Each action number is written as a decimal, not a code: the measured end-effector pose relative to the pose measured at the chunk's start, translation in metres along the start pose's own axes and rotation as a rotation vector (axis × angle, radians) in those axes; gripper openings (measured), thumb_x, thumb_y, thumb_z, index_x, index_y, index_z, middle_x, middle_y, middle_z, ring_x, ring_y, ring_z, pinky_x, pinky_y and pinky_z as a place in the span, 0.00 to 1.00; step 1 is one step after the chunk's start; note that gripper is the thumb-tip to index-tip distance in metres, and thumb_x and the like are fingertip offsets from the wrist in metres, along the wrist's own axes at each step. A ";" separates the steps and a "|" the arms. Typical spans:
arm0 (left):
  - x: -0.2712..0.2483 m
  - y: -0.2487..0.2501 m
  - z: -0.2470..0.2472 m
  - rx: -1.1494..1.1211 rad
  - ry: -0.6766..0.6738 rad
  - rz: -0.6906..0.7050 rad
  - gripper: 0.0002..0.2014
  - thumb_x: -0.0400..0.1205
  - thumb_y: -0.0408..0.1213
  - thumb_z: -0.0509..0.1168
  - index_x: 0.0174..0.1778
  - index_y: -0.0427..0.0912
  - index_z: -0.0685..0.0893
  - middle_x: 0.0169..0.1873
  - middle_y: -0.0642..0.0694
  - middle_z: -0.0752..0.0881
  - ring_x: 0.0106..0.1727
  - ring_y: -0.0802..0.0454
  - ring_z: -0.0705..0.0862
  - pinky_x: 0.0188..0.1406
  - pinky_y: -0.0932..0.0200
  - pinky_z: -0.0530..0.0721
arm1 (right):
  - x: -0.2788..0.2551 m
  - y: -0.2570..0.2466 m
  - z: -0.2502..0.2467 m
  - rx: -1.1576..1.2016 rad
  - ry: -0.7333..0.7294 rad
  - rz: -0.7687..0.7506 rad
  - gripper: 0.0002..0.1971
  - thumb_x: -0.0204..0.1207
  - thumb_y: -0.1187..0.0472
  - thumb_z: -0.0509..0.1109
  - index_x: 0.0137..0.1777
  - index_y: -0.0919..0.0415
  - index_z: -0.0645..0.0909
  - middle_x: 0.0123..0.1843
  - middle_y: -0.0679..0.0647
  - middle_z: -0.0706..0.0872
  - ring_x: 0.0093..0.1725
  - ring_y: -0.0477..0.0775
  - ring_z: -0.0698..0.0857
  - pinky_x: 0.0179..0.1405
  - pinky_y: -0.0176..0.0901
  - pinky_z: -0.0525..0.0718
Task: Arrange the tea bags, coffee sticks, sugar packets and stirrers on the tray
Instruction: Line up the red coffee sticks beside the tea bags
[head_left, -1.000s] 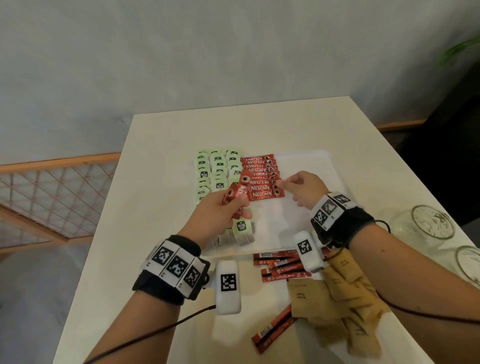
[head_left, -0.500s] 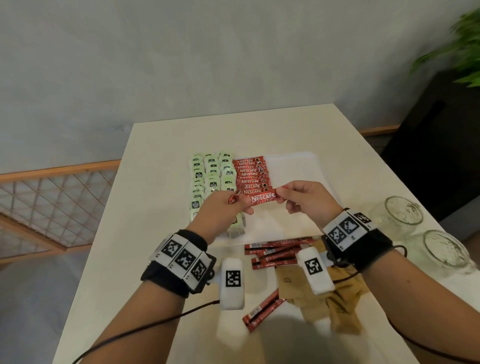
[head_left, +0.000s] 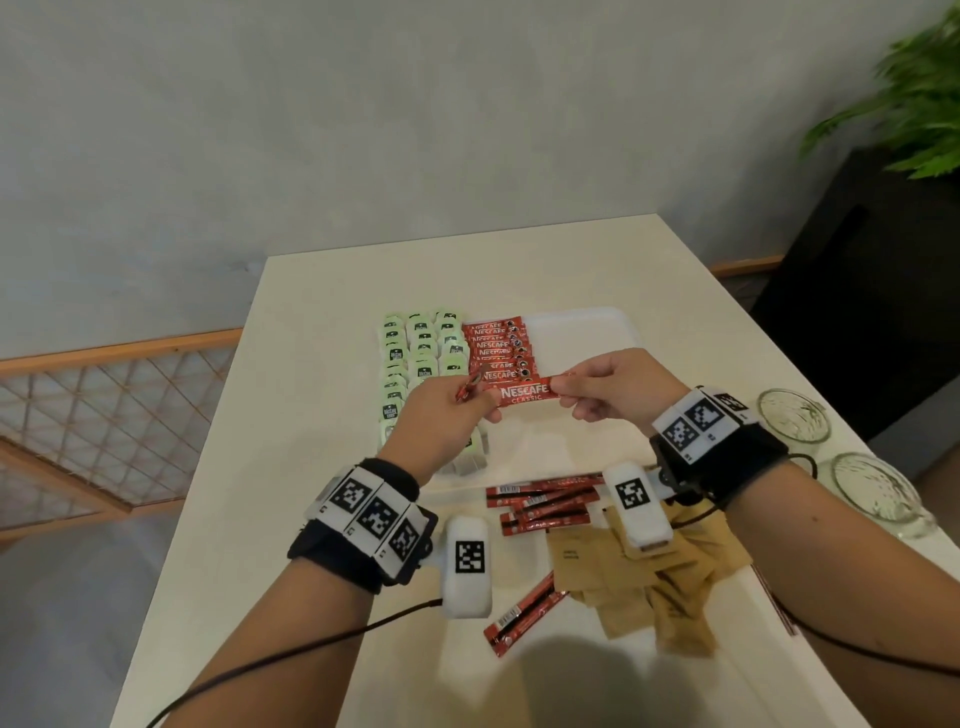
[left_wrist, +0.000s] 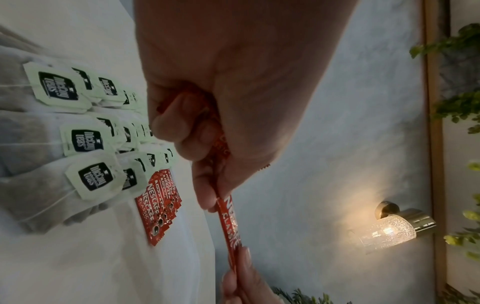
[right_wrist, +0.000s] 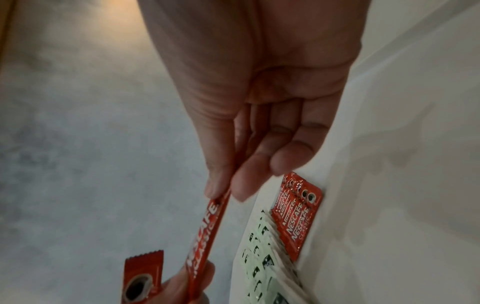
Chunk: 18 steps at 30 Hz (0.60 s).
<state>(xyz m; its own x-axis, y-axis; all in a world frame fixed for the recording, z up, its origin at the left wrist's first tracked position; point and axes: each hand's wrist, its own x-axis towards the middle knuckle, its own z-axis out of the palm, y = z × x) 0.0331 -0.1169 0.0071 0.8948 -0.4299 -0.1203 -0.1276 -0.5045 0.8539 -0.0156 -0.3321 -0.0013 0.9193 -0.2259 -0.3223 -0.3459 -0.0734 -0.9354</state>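
A white tray (head_left: 582, 332) carries rows of green tea bags (head_left: 421, 353) on its left and a row of red coffee sticks (head_left: 496, 348) beside them. One red coffee stick (head_left: 524, 392) is stretched just above the tray between both hands. My left hand (head_left: 480, 402) grips its left end together with a second stick (right_wrist: 142, 273). My right hand (head_left: 563, 389) pinches the right end between thumb and fingers (right_wrist: 221, 185). In the left wrist view the held stick (left_wrist: 230, 226) runs down from my curled fingers (left_wrist: 182, 127).
Loose coffee sticks (head_left: 540, 504) lie on the table in front of the tray, and one more (head_left: 522, 613) nearer me. A pile of brown sugar packets (head_left: 639, 582) sits under my right wrist. Two glass jars (head_left: 792, 415) (head_left: 878, 493) stand at the right edge.
My right hand left the laid row and took the free end of a stick from my left hand. Both hands now hold it, slightly nearer me.
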 end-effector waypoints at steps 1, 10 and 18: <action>0.001 0.000 0.000 -0.010 -0.008 -0.007 0.14 0.85 0.43 0.65 0.38 0.41 0.88 0.27 0.55 0.82 0.27 0.57 0.74 0.31 0.61 0.69 | 0.001 0.002 -0.001 0.020 -0.003 0.009 0.08 0.70 0.61 0.79 0.46 0.65 0.89 0.35 0.57 0.91 0.29 0.46 0.87 0.33 0.36 0.87; 0.020 -0.008 -0.014 -0.311 0.108 -0.178 0.11 0.91 0.39 0.53 0.61 0.38 0.76 0.54 0.43 0.87 0.30 0.56 0.75 0.25 0.62 0.77 | 0.035 0.033 -0.002 -0.201 0.150 0.196 0.09 0.74 0.63 0.77 0.51 0.66 0.87 0.43 0.60 0.90 0.36 0.53 0.86 0.42 0.46 0.91; 0.025 -0.027 -0.023 -0.318 0.126 -0.099 0.11 0.90 0.42 0.57 0.61 0.44 0.83 0.44 0.45 0.92 0.30 0.55 0.83 0.27 0.58 0.84 | 0.063 0.038 0.029 -0.362 0.245 0.228 0.08 0.70 0.58 0.81 0.41 0.56 0.83 0.40 0.56 0.88 0.33 0.55 0.85 0.48 0.53 0.90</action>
<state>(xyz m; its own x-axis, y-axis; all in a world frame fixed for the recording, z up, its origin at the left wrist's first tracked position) 0.0690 -0.0968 -0.0075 0.9443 -0.2851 -0.1641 0.0845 -0.2719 0.9586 0.0343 -0.3207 -0.0612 0.7564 -0.4937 -0.4290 -0.6163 -0.3183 -0.7203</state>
